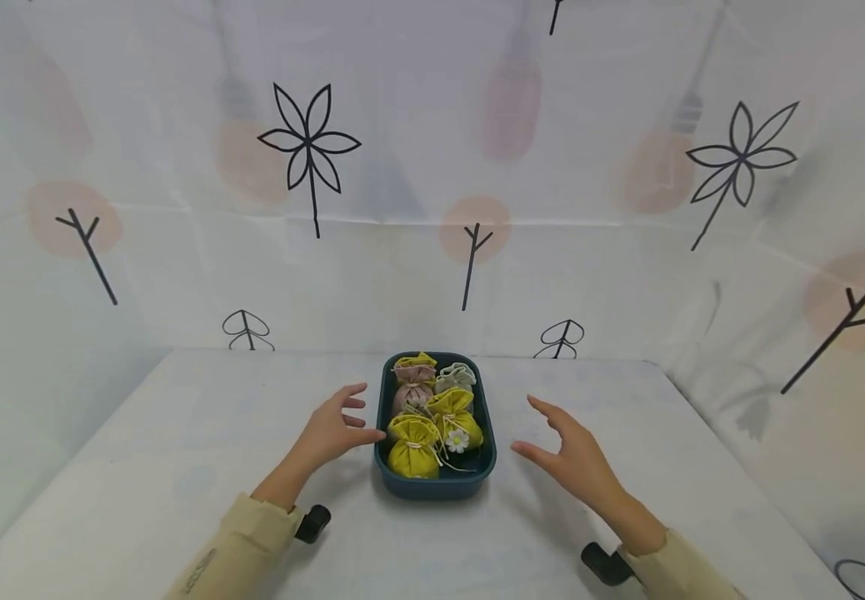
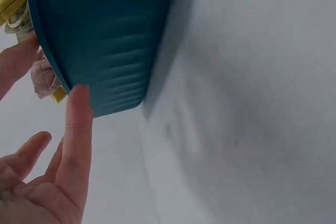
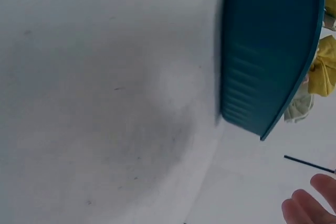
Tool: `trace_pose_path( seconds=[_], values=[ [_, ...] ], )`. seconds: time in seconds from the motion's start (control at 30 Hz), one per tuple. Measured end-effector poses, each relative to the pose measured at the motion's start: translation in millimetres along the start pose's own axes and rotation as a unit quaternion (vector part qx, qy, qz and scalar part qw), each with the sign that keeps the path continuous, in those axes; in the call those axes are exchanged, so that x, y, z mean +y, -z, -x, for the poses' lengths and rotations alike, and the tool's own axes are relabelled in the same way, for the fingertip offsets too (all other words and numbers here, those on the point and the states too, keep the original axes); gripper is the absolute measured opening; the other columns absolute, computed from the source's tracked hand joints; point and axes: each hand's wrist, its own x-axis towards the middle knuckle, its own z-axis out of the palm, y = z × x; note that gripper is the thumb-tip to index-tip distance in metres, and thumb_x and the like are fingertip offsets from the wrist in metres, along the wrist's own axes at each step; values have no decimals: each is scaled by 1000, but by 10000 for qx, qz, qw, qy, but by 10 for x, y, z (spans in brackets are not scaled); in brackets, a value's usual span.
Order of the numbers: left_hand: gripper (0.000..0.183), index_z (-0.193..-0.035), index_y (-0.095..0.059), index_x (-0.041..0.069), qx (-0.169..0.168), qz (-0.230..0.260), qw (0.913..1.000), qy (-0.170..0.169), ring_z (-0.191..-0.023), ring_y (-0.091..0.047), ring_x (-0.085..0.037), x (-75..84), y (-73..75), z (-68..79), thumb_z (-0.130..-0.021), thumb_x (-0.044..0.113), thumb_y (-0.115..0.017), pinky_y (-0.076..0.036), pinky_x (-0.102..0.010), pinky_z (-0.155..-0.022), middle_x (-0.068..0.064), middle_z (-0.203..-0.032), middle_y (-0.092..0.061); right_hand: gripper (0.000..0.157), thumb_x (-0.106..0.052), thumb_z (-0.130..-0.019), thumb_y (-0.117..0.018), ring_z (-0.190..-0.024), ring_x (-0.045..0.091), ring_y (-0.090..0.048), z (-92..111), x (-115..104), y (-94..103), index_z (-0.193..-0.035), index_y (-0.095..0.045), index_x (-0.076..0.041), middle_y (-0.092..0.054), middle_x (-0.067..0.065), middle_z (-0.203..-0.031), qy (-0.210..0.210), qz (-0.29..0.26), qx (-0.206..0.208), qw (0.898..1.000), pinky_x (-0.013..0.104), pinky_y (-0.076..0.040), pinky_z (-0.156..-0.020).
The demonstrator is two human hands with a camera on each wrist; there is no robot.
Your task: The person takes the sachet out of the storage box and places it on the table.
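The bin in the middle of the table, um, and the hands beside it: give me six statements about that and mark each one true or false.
1. The dark teal bin stands on the white table. True.
2. A white flower decorates a yellow pouch in the bin. True.
3. Every pouch in the bin is yellow. False: it also holds a pink pouch and a pale green pouch.
4. The left hand is nearer the bin than the right hand. True.
5. The right hand grips the bin's rim. False: it is apart from the bin and holds nothing.
6. The bin is tipped on its side. False: it stands upright.
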Motion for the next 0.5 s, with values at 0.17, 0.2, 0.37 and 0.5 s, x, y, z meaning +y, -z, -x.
trace_pose_path(
  seconds=[0.17,0.2,0.37,0.5],
  values=[
    [81,-140,-40,9,-272,585,9975,290,-95,-61,-25,38,-23,-15,-71,16,-82,-55,-36,-71,-16,-125,-53,69,-34,-79,-74,-114,37,-51,-80,-58,-5,-136,-46,-6,-49,17,-133,-193,-517,-232,9982,48,-47,-88],
    [80,-139,-40,8,-327,725,9962,354,-93,-62,-25,37,-28,-17,-72,15,-81,-55,-36,-71,-16,-125,-53,69,-34,-79,-74,-114,35,-52,-93,-70,-3,-136,-46,-6,-49,16,-133,-237,-633,-284,9973,47,-47,-89],
    [72,-136,-45,6,-519,1149,9901,616,-84,-64,-20,26,-62,-25,-73,13,-80,-55,-33,-70,-15,-124,-54,70,-37,-78,-74,-114,33,-53,-162,-115,-1,-135,-46,-6,-51,17,-132,-467,-1146,-521,9909,43,-46,-91],
    [68,-134,-48,6,-589,1209,9880,758,-84,-64,-17,9,-83,-31,-74,15,-80,-55,-31,-70,-13,-122,-55,70,-38,-78,-74,-114,33,-53,-229,-131,-10,-135,-47,-6,-52,17,-130,-578,-1521,-664,9844,41,-46,-91]
  ],
)
